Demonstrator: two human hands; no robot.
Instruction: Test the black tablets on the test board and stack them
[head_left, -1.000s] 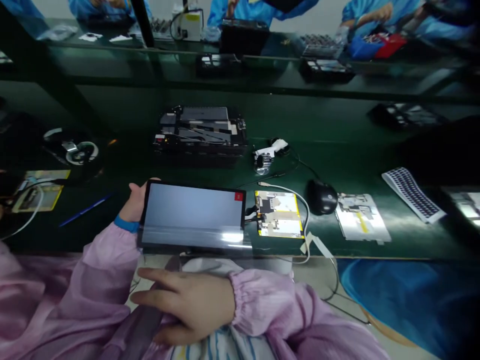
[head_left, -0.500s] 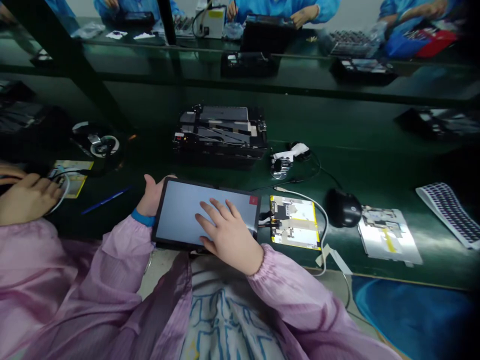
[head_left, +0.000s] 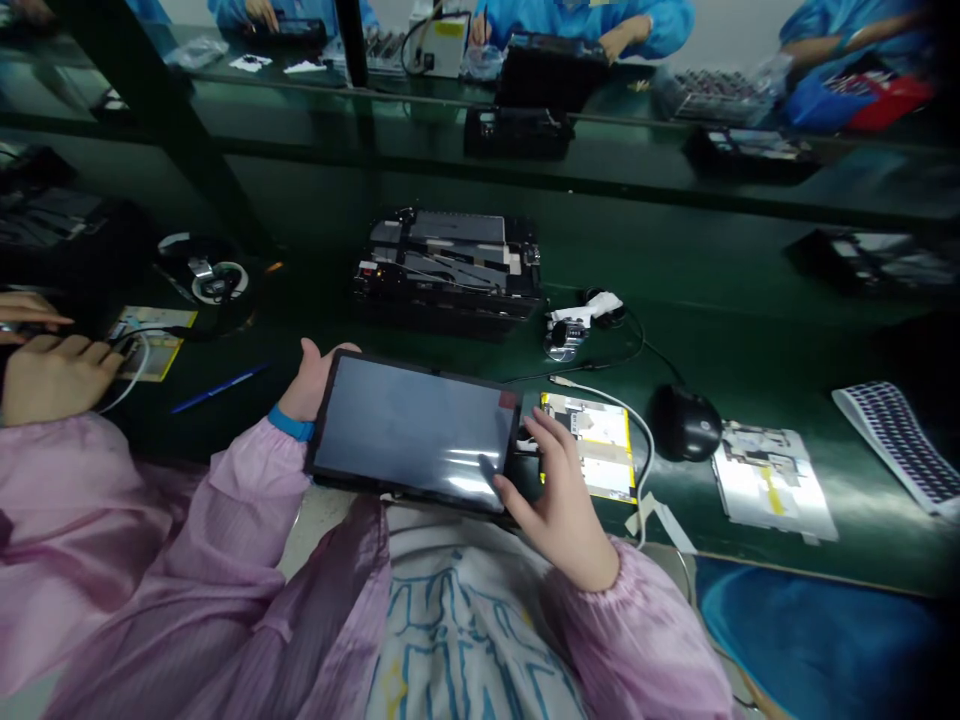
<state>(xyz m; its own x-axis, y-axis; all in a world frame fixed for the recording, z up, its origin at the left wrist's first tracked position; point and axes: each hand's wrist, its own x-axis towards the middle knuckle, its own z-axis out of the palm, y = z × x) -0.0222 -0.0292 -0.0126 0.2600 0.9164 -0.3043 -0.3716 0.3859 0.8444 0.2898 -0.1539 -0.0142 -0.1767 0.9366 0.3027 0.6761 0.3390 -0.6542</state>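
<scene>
A tablet screen [head_left: 412,430] with a black frame is tilted towards me near the table's front edge; its display is dark grey with a small red patch at the top right. My left hand [head_left: 306,385] holds it by the left edge, thumb raised and the other fingers mostly hidden behind it. At the right edge is my right hand [head_left: 562,500], thumb over the lower corner and fingers apart from it, curved beside the frame. Short connectors [head_left: 527,447] run from the screen towards a yellow-edged circuit board assembly [head_left: 611,455], partly covered by my fingers.
A white cable [head_left: 646,430] curves around the board. A black mouse [head_left: 686,420], a silver panel [head_left: 776,485] and a patterned sheet [head_left: 904,445] lie to the right. Behind stands a black bin of parts [head_left: 450,265]. A blue pen [head_left: 217,388] and a co-worker's hand [head_left: 60,375] are left.
The display has turned from light grey-blue to dark grey. My right hand has moved off the middle of the screen to its right edge. My left hand keeps its hold.
</scene>
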